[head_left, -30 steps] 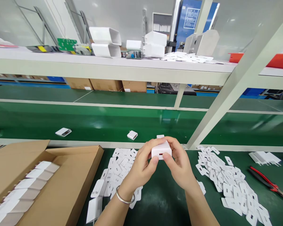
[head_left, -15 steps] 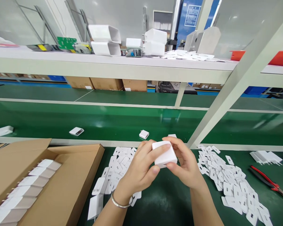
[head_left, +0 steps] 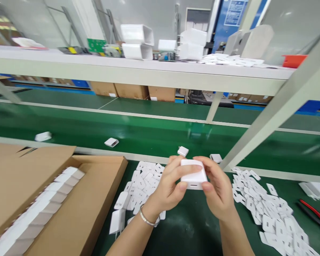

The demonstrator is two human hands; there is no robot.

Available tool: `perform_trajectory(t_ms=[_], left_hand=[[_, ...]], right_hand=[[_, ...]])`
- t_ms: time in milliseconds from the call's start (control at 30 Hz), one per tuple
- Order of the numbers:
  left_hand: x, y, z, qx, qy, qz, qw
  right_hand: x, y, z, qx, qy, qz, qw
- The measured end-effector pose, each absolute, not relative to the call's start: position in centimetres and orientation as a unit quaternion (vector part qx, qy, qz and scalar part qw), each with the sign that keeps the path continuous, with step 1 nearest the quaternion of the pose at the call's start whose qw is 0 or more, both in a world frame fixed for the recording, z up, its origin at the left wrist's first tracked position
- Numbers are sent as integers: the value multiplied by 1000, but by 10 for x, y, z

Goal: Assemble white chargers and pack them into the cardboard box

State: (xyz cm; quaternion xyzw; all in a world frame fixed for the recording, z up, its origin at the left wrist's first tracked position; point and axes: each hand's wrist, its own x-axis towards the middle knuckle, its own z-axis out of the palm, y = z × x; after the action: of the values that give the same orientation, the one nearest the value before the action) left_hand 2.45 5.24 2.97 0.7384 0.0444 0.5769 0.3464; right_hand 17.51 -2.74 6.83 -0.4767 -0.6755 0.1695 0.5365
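Observation:
A white charger [head_left: 194, 177] with a port slot on its near end is held between both hands above the green bench. My left hand [head_left: 172, 181] is closed on its left side, index finger lying across the top and thumb at the near edge. From the right, my right hand [head_left: 217, 185] grips the other side with thumb and fingers. Left of the hands lies a pile of flat white plates [head_left: 145, 183], with a white charger [head_left: 117, 221] in front, its prongs pointing down. Another pile of slotted white plates [head_left: 272, 213] spreads on the right.
An open cardboard box [head_left: 104, 199] on the left holds a row of white chargers [head_left: 50, 202]. Single chargers [head_left: 183, 151] sit along the green conveyor belt [head_left: 149, 131]. Red-handled pliers [head_left: 314, 215] lie far right. A slanted post [head_left: 266, 103] and shelf [head_left: 138, 76] stand ahead.
The view has shifted left, so the scene sits further right. The charger in my hands has turned so its port end faces me more squarely. Both hands keep their hold.

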Motion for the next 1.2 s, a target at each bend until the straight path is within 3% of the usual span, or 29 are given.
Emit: perform_trajectory(t_ms=[200,367,633,767,867,1000,1200], left_hand=[[43,45,25,551,85,568,605],[37,43,40,549,81,552,622],[2,57,74,674,209,557,438],[-71,113,27,636,400,613,243],[-148,153,-19,565,649,499,102],[-229,173,-62,548,715,426,79],[-270,187,-93,604,731,311,63]], right_hand=[[169,-22,61,-536,-659,31,527],[163,-18,64,-566,-685,-4,459],[167,-17,68,-606,-671,46,425],[170,-20,72,-625,-663,65,407],[176,-22,77,-645,-644,74,404],[182,-20,77,-657,-629,85,406],[175,-10,69,-660,-649,96,366]])
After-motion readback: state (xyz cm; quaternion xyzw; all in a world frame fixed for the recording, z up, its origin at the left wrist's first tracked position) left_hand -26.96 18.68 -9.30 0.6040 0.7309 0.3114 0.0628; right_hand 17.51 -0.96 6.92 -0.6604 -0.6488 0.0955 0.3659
